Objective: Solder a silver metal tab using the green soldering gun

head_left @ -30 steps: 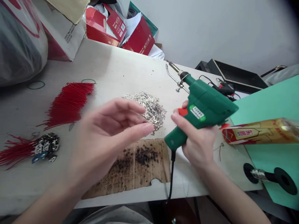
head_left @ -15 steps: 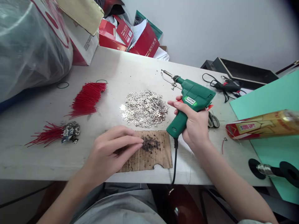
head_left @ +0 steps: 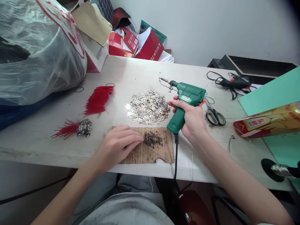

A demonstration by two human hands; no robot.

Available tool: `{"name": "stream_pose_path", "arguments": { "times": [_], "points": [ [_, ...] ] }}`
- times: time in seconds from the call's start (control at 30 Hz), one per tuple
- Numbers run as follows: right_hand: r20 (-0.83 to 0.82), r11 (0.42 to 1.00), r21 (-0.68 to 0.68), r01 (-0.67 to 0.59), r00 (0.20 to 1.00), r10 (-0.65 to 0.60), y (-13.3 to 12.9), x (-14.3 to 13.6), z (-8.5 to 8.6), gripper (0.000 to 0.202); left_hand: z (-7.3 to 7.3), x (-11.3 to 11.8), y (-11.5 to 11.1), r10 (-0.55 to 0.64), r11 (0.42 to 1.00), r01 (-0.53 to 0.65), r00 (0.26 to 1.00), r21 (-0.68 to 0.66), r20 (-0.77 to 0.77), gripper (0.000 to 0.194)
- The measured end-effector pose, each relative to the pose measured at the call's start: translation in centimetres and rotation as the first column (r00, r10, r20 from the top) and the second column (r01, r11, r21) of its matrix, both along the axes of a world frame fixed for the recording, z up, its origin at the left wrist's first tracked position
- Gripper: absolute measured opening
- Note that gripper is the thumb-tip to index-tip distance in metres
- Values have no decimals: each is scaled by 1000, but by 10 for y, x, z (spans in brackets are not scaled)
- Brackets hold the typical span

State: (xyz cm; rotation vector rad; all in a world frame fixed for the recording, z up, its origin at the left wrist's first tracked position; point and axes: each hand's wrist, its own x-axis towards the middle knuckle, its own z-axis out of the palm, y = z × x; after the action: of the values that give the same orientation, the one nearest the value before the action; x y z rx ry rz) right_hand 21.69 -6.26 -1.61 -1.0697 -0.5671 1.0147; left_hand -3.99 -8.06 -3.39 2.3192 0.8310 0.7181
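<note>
Both hands sit lower and nearer the table edge than a second ago: the left hand, then raised with fingers spread, now lies loosely curled and holding nothing on the scorched cardboard, while the right hand stays wrapped around the green plastic solder gun. Its thin metal tip points to ten o'clock over the glittering heap of metal tabs; wiry red strands fan out at nine o'clock of the heap.

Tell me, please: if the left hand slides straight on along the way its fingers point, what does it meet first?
Probably the dark burnt patch on the brown cardboard sheet under the left hand; further on stands the green soldering gun, though depth is unclear.
</note>
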Motion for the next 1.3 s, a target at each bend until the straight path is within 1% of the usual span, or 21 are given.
{"name": "stream_pose_path", "arguments": {
  "times": [0.13, 0.27, 0.33, 0.4, 0.5, 0.6, 0.7, 0.77, 0.87, 1.07, 1.3],
  "points": [
    [-9, 1000, 13, -2, 1000, 2, 1, 0, -2, 19, 1, -1, 1, -37, 999, 38, 998, 21, -57, 18],
    [-30, 1000, 13, 1, 1000, -1, 1, 0, -4, 20, 5, -1, 1, -85, 989, 99, 988, 106, -127, 23],
    [-40, 1000, 17, -1, 999, 2, 1, 0, -4, 20, 8, -1, 0, -110, 984, 128, 984, 128, -138, 25],
    [-40, 1000, 19, -8, 999, 9, 2, 0, -5, 19, 13, -1, -1, -110, 987, 124, 985, 101, -136, 27],
    [-48, 1000, 13, -12, 999, 12, 2, 1, -6, 19, 20, -2, -4, -81, 995, 87, 988, 48, -130, 28],
    [-73, 1000, -2, -12, 997, 12, 2, 0, -6, 20, 23, -3, -6, -60, 996, 70, 986, 63, -153, 28],
    [-93, 1000, -21, -13, 996, 11, 2, 0, -6, 20, 20, -3, -8, -58, 984, 88, 980, 154, -189, 28],
    [-101, 999, -31, -16, 995, 13, 2, 0, -6, 20, 16, -3, -10, -57, 970, 98, 981, 224, -185, 30],
    [-108, 999, -42, -26, 994, 21, 1, 0, -6, 18, 12, -2, -15, -63, 955, 110, 983, 277, -172, 32],
    [-111, 998, -44, -36, 993, 31, 2, 0, -6, 17, 10, 0, -18, -91, 939, 142, 981, 314, -173, 36],
    [-110, 999, -38, -33, 994, 29, 0, -2, -4, 17, 8, -1, -17, -107, 941, 148, 983, 304, -146, 39]
  ]
}}
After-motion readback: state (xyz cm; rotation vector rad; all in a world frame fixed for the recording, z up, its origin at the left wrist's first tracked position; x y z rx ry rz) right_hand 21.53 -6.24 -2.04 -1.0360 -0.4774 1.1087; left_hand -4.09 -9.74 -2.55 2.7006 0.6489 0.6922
